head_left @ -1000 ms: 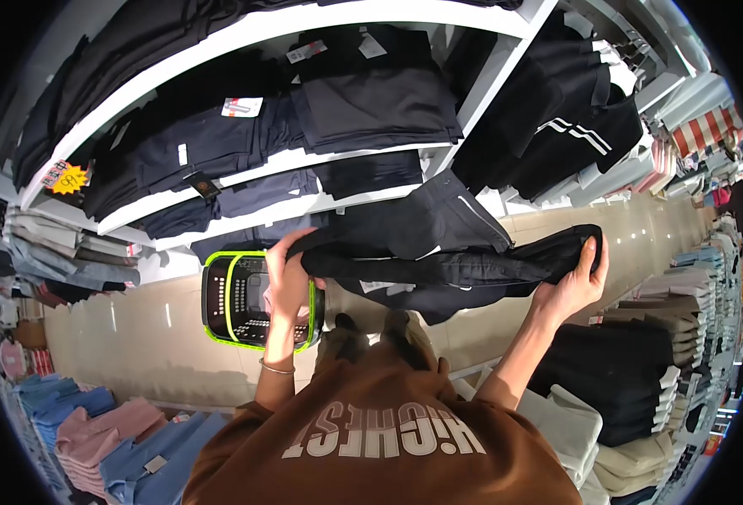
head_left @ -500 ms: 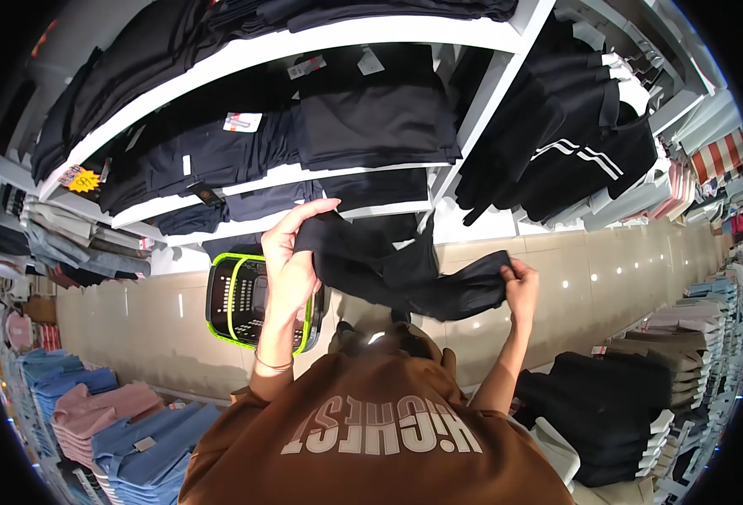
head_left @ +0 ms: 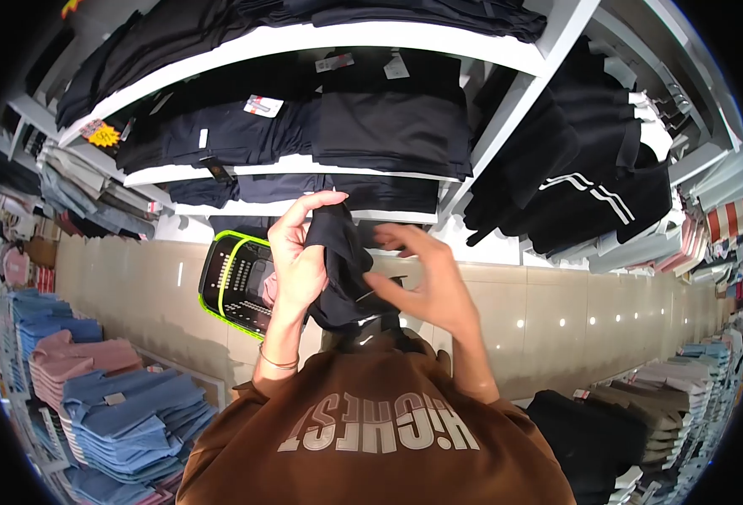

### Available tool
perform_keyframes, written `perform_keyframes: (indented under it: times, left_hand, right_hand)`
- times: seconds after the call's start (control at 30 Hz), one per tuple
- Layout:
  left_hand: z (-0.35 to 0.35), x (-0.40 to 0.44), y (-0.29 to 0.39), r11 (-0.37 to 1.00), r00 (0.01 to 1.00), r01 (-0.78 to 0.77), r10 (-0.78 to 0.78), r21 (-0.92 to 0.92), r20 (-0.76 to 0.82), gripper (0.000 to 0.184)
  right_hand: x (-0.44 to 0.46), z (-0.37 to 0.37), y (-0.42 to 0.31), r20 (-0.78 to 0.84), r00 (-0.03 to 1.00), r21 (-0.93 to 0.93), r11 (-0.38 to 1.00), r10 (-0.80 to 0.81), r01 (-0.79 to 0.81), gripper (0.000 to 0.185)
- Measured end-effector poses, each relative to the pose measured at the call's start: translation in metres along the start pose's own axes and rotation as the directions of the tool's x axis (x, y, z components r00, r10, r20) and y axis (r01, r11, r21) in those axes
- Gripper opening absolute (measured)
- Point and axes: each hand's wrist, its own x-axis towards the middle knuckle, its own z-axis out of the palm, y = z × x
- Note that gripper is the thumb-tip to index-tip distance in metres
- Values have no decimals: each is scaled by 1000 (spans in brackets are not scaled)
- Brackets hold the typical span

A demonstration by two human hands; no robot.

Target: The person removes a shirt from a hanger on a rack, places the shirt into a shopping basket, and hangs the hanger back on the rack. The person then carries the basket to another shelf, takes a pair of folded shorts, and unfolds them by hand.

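Observation:
A black garment (head_left: 342,269), its exact kind not clear from the folds, hangs bunched in front of my chest. My left hand (head_left: 298,257) grips its upper left part, thumb on one side and the cloth over the fingers. Just right of the cloth is my right hand (head_left: 426,273), with thumb and fingers spread and slightly blurred. Whether its fingertips touch the garment I cannot tell. Below and left of my left hand, a black shopping basket with a lime-green rim (head_left: 205,282) stands on the floor, with something pinkish inside, partly hidden by my wrist.
White shelves (head_left: 363,167) ahead carry folded dark clothes (head_left: 392,126) with tags. Black tops with white stripes (head_left: 599,181) hang on the right. Stacks of blue shirts (head_left: 127,412) lie behind on the left, and black clothing (head_left: 586,438) on the right. The tiled floor (head_left: 540,328) runs between.
My right hand has let go of the garment's far right end and moved left, close to my left hand. The stretched-out cloth is now gathered and hanging. The view has shifted slightly.

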Motion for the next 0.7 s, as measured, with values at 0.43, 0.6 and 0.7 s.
perform_keyframes:
  times: [0.43,0.6,0.7]
  left_hand:
    - [17,-25,-9,813,997,71,-68,579,-27,38]
    - [25,-34,-18,644,995,48,-102,763,23,46]
    - [24,-39,-28,589,990,88,-142,803,-4,50]
  right_hand:
    - [5,21,29,-316,949,122,992,-2,43,9]
    - [-1,10,27,-379,922,105,986,-77,126,8]
    - [-5,-2,19,-354,934,160,980,-53,116,8]
